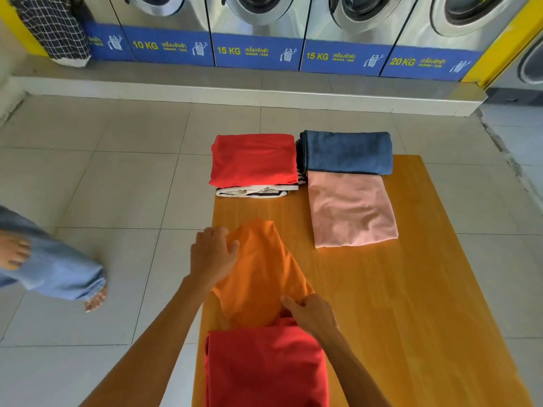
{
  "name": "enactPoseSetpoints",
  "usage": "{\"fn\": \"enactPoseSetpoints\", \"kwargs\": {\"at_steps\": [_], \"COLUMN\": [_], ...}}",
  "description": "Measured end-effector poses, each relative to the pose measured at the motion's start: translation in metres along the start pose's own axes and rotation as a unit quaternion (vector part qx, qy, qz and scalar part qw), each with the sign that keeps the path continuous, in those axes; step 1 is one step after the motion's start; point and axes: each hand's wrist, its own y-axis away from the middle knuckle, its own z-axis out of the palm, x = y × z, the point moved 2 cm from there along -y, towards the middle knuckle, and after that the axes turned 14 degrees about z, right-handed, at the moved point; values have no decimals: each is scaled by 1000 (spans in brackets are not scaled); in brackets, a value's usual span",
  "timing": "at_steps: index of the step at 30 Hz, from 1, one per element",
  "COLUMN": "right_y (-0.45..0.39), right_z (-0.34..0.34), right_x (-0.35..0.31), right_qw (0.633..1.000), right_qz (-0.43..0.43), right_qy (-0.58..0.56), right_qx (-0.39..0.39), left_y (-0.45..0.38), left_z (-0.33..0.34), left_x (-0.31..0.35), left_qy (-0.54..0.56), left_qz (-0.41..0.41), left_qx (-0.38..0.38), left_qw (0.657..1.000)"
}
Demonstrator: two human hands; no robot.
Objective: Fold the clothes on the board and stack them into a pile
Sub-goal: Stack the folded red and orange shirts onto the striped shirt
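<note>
An orange garment (258,271) lies partly folded near the left edge of the wooden board (411,289). My left hand (213,255) grips its far left edge. My right hand (311,314) pinches its near right corner. A red cloth (264,365) lies at the near end, just under the orange one. At the far end sits a folded red garment (254,160) on top of a striped one (255,192). Beside that pile lie a folded blue denim piece (348,152) and a folded pink garment (352,210).
Another person's leg in light jeans with a bare foot (53,268) stands on the tiled floor to the left. A row of washing machines (258,30) lines the far wall. A checked laundry bag (53,27) stands at the far left.
</note>
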Motion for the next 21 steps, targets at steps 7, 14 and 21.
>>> {"fn": "enactPoseSetpoints", "kwargs": {"at_steps": [7,14,21], "right_y": [-4,-20,-36], "right_z": [4,5,-18], "right_x": [-37,-38,-69], "right_qw": [973,921,901], "right_qz": [-37,21,-22], "right_qy": [-228,-372,-426], "right_qx": [18,-109,-75], "left_y": [-5,19,19], "left_z": [50,46,43], "left_x": [-9,-34,-35], "left_qy": [244,505,595], "left_qz": [-174,-255,-249], "left_qx": [-121,-152,-126], "left_qw": [946,810,753]}}
